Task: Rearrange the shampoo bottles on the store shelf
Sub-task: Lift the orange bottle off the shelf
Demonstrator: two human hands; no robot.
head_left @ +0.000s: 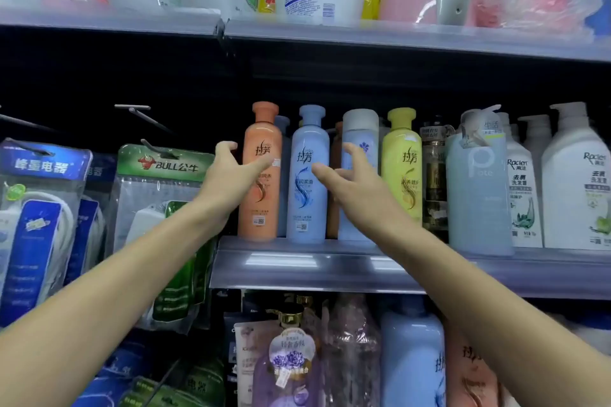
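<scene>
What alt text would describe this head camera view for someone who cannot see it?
Two bare hands reach toward shampoo bottles on a store shelf: the left hand cups the orange bottle, the right hand spreads open in front of the blue bottle. A yellow bottle stands further right.

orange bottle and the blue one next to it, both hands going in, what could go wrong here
1. The orange bottle stands at the shelf's left end near the front lip; a push from the left hand could tip it off.
2. The blue bottle stands tight against its neighbours; the open right hand could knock the pale blue bottle or the yellow bottle over.
3. Neither hand looks closed on a bottle yet, so a hurried grab might slip.
</scene>
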